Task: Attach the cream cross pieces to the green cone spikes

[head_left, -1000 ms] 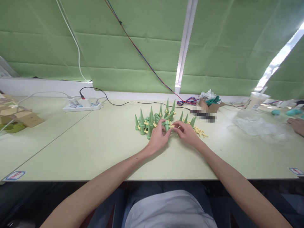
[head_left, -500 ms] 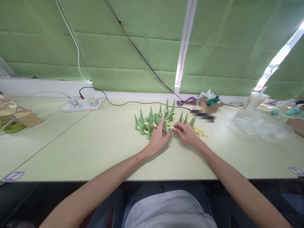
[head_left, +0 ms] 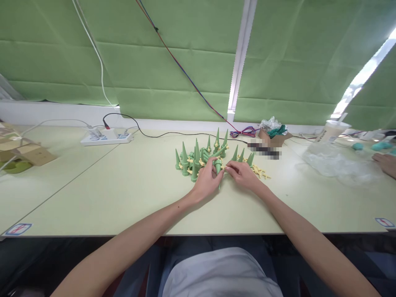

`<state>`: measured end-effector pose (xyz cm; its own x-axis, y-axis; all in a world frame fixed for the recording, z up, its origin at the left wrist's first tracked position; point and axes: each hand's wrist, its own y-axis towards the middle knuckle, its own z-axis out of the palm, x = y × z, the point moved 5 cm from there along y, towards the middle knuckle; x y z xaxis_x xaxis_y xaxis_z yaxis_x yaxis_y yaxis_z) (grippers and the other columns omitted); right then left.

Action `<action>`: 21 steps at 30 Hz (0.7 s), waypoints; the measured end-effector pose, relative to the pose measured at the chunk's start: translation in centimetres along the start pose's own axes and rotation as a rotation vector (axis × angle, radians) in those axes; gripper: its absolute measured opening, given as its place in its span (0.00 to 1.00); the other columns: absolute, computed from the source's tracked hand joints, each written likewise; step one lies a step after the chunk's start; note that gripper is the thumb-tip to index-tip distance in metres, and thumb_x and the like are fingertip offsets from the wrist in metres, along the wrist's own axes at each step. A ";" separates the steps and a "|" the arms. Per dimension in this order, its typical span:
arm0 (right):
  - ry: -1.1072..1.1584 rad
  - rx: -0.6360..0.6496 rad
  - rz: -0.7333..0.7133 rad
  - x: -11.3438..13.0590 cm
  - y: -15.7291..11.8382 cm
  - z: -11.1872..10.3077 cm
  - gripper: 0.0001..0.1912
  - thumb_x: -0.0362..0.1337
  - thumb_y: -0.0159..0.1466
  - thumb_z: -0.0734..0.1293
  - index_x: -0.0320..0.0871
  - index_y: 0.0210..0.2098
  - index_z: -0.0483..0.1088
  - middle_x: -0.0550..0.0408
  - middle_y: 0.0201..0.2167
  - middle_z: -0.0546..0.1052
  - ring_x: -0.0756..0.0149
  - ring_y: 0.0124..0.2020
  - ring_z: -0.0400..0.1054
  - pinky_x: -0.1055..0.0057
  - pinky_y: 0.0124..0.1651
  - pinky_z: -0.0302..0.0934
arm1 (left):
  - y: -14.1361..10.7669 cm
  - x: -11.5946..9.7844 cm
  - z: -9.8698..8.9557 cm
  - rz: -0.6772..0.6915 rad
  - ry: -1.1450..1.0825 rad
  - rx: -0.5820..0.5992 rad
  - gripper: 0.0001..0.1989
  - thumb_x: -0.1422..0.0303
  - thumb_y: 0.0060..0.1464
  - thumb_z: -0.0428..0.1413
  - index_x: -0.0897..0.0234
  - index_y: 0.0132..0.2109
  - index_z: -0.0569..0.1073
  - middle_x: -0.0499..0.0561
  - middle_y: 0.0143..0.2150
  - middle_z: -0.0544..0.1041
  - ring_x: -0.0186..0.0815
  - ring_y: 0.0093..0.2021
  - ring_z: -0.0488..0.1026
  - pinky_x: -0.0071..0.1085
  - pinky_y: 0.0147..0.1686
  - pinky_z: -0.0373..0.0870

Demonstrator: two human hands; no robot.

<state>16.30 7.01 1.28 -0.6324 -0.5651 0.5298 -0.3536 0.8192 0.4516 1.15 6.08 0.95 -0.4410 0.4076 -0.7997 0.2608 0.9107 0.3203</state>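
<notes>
My left hand (head_left: 206, 181) is closed around a green plant watering spike (head_left: 218, 163), a cone with a collar, its tip pointing down toward me. At the spike's side, my right hand (head_left: 243, 175) pinches a small yellow valve (head_left: 223, 167), mostly covered by the fingertips. How far the valve sits in the spike cannot be made out. Several green spikes with yellow valves (head_left: 185, 159) stand upright to the left and behind my left hand, with some lying among them. More spikes (head_left: 235, 153) stand just behind my right hand, beside a small pile of loose yellow valves (head_left: 260, 171).
A white power strip (head_left: 107, 138) lies at the back left, near cardboard pieces (head_left: 35, 153). At the back right are coiled wires (head_left: 247, 131), an open carton (head_left: 275, 139), a plastic cup (head_left: 331, 131) and a clear bag (head_left: 331, 161). Another person's hand (head_left: 385, 163) rests at the right edge.
The yellow valve between my right fingertips shows less now, and the fingers sit slightly closer around it. The spike in my left hand has tilted very slightly.
</notes>
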 end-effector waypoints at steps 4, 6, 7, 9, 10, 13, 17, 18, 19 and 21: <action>0.006 -0.015 0.017 0.1 -0.1 -0.1 0.12 0.38 0.68 0.59 0.43 0.29 0.66 0.61 0.20 0.66 0.71 0.22 0.56 0.73 0.29 0.49 | 0.0 0.0 0.0 0.008 0.007 -0.007 0.23 0.60 0.60 0.51 0.62 0.59 0.61 0.43 0.28 0.65 0.29 0.23 0.64 0.27 0.28 0.60; 0.010 -0.025 0.020 0.2 -0.1 -0.1 0.11 0.39 0.68 0.59 0.43 0.31 0.67 0.60 0.21 0.68 0.71 0.22 0.57 0.73 0.29 0.50 | 0.0 0.0 -0.1 0.015 0.011 -0.015 0.23 0.60 0.60 0.51 0.61 0.59 0.61 0.43 0.28 0.65 0.29 0.23 0.64 0.27 0.27 0.59; 0.012 -0.029 0.020 0.2 -0.1 -0.1 0.11 0.39 0.68 0.59 0.43 0.32 0.67 0.60 0.21 0.68 0.71 0.22 0.57 0.72 0.29 0.50 | 0.0 0.0 -0.1 0.018 0.012 -0.018 0.23 0.60 0.60 0.51 0.61 0.59 0.61 0.43 0.29 0.65 0.29 0.24 0.64 0.27 0.27 0.59; 0.016 -0.030 0.017 0.2 -0.1 0.0 0.11 0.39 0.68 0.59 0.43 0.32 0.67 0.60 0.21 0.68 0.71 0.22 0.58 0.72 0.29 0.50 | 0.0 0.0 -0.1 0.019 0.011 -0.020 0.23 0.60 0.60 0.51 0.60 0.59 0.60 0.44 0.29 0.65 0.29 0.24 0.64 0.27 0.27 0.59; 0.019 -0.031 0.017 0.2 -0.1 0.0 0.11 0.40 0.68 0.59 0.43 0.32 0.67 0.60 0.21 0.68 0.71 0.22 0.58 0.72 0.29 0.50 | 0.0 0.0 -0.2 0.017 0.010 -0.019 0.23 0.60 0.60 0.51 0.60 0.59 0.60 0.44 0.29 0.65 0.29 0.24 0.64 0.27 0.27 0.59; 0.033 -0.031 0.017 0.1 -0.1 0.0 0.10 0.40 0.68 0.59 0.43 0.33 0.67 0.60 0.20 0.68 0.70 0.21 0.59 0.72 0.29 0.51 | 0.0 0.0 -0.1 0.014 0.007 -0.012 0.23 0.60 0.60 0.51 0.60 0.59 0.60 0.44 0.29 0.65 0.30 0.24 0.64 0.27 0.27 0.59; 0.056 -0.024 0.019 0.1 -0.1 0.1 0.09 0.40 0.68 0.59 0.44 0.36 0.68 0.60 0.21 0.69 0.70 0.21 0.59 0.72 0.29 0.51 | 0.0 -0.1 -0.2 0.014 0.005 -0.015 0.23 0.60 0.60 0.51 0.60 0.59 0.60 0.43 0.28 0.64 0.30 0.23 0.64 0.27 0.27 0.59; 0.063 -0.021 0.022 0.1 -0.1 0.1 0.09 0.40 0.68 0.59 0.44 0.37 0.68 0.59 0.22 0.69 0.70 0.22 0.59 0.72 0.29 0.52 | 0.0 -0.1 -0.2 0.014 0.005 -0.017 0.23 0.59 0.60 0.51 0.60 0.59 0.60 0.43 0.28 0.64 0.29 0.23 0.64 0.27 0.27 0.58; 0.068 -0.018 0.024 0.0 -0.1 0.1 0.09 0.40 0.68 0.59 0.44 0.37 0.68 0.59 0.23 0.70 0.70 0.22 0.60 0.72 0.29 0.52 | 0.0 -0.1 -0.2 0.013 0.004 -0.019 0.23 0.59 0.60 0.51 0.60 0.59 0.60 0.43 0.28 0.64 0.29 0.23 0.64 0.27 0.27 0.58; 0.073 -0.016 0.023 0.0 0.0 0.1 0.08 0.40 0.68 0.59 0.44 0.37 0.68 0.59 0.24 0.71 0.70 0.22 0.60 0.72 0.29 0.52 | 0.0 0.0 -0.2 0.012 0.001 -0.017 0.23 0.59 0.60 0.51 0.60 0.59 0.60 0.43 0.28 0.65 0.29 0.23 0.63 0.27 0.27 0.58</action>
<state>16.21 6.97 1.21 -0.5883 -0.5520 0.5910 -0.3279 0.8309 0.4496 1.03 6.11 1.05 -0.4384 0.4188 -0.7952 0.2517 0.9066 0.3387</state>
